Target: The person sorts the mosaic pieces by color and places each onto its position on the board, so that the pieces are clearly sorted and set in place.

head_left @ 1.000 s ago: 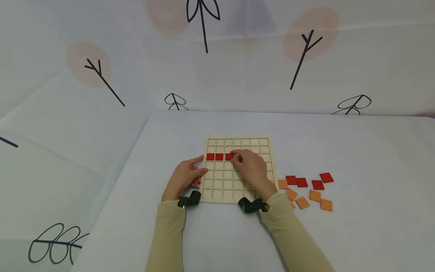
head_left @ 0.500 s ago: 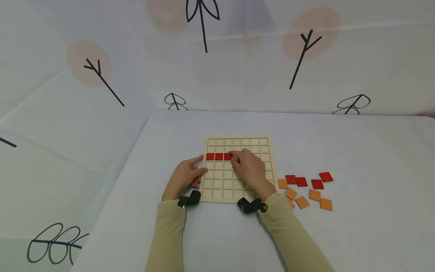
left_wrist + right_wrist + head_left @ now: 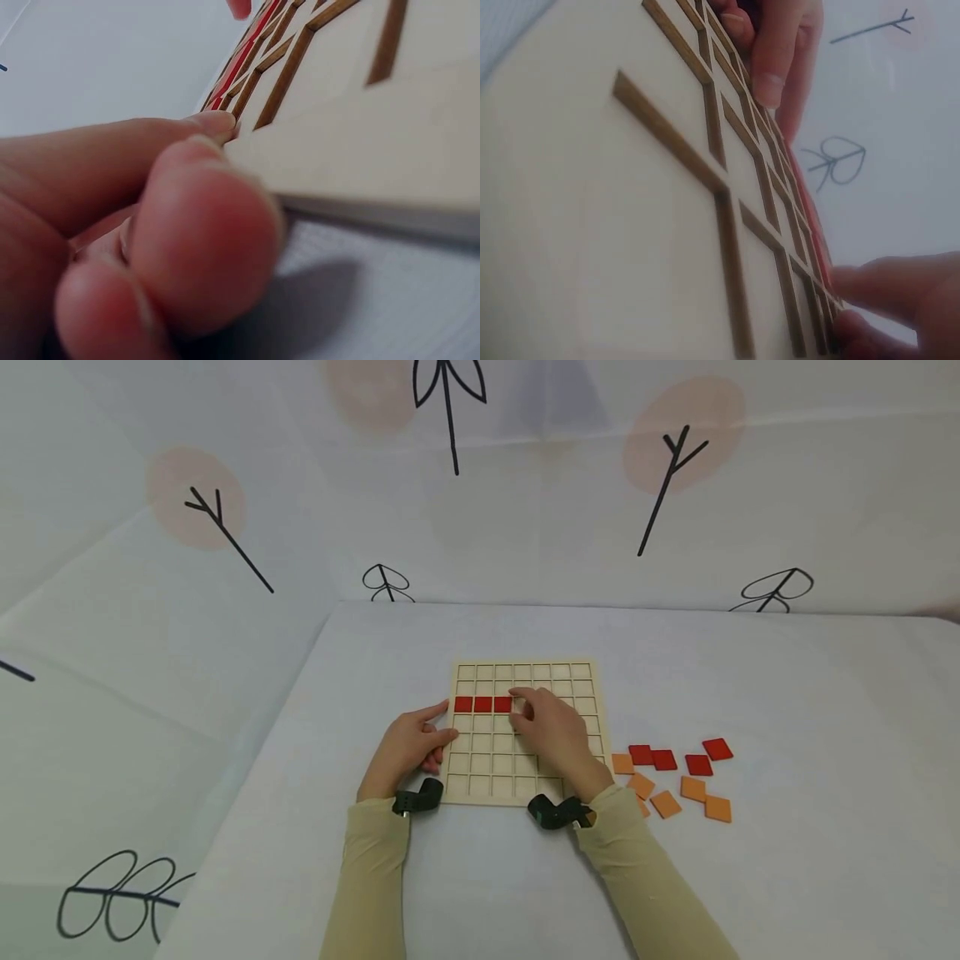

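Note:
A pale wooden grid board (image 3: 482,764) lies flat in the middle of the head view. Three red square tiles fill the left cells of its third row, with the rightmost red tile (image 3: 502,704) nearest my right hand (image 3: 555,731). That hand is over the board, its index fingertip and thumb parted beside this tile's right edge. My left hand (image 3: 405,747) touches the board's left edge with extended index finger and thumb, the other fingers curled underneath. In the right wrist view, the right fingertips overlap the end of the red row.
Right of the board lie several loose red tiles (image 3: 663,760) and several orange tiles (image 3: 666,804), some overlapping. The right sleeve (image 3: 637,860) passes close by them. A white cloth with line drawings (image 3: 525,527) rises behind and left of the table.
The third red tile has shifted slightly left and lies squarely in its cell. My right index finger has come off it to its right edge. The left hand keeps its place.

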`<state>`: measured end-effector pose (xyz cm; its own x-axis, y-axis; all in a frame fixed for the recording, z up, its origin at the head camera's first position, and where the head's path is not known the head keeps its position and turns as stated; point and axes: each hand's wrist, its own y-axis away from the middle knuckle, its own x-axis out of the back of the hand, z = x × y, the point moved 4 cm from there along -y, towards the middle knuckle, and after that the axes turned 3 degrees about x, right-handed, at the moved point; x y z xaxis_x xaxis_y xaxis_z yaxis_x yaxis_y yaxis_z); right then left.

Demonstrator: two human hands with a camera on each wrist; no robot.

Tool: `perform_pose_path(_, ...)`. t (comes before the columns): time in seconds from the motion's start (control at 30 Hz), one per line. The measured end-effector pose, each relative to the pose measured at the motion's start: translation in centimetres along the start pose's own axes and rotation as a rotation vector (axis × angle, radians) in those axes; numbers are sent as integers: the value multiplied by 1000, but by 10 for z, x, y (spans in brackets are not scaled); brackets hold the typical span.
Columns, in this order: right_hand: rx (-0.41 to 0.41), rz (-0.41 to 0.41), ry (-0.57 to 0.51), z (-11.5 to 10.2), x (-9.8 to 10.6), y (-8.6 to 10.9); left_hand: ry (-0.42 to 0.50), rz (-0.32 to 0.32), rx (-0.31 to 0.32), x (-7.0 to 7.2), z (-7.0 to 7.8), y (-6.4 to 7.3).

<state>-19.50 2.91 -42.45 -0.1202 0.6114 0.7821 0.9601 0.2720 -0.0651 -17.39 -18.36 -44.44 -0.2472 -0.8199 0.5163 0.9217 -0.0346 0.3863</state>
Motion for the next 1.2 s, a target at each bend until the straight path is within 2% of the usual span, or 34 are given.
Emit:
perform_pose_path(0.2,31,-45,-101,4,4,1,1,0,-3,0,-1,-1)
perform_pose_path(0.6,57,-207,-181,14,16,7,-8,4,-13,1,-1,-1)
perform_pose_path(0.9,80,-233,-176,14,28,14,9,0,-23,1,1,-1)
perform_pose_path(1.2,95,-280,-270,11,33,22,11,-9,-19,1,1,1)
